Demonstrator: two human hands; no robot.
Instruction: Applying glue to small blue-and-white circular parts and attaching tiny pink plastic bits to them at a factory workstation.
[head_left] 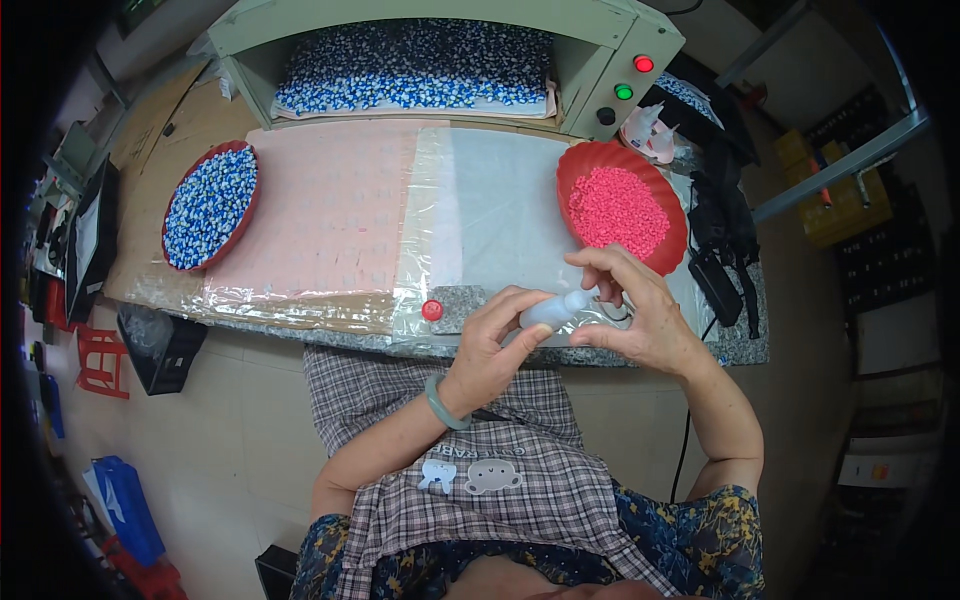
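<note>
My left hand [500, 330] is closed around a small whitish squeeze bottle [548, 312], held tilted above the table's front edge. The bottle's narrow end points toward my right hand [645, 315]. That hand is open, thumb and index finger spread apart, its other fingers curled near the bottle's tip; whether they touch it I cannot tell. A small round red cap [432, 311] lies on the table left of my left hand. Just beyond my right hand, a red scalloped bowl [672, 190] holds many small pink pieces [618, 212].
At the left, another red bowl [258, 190] is filled with blue-and-white pieces. A pale machine [420, 12] spans the back, with more such pieces inside its opening. Black adapters and cables [716, 285] lie at the right edge. A pink gridded sheet [330, 200] covers the middle left.
</note>
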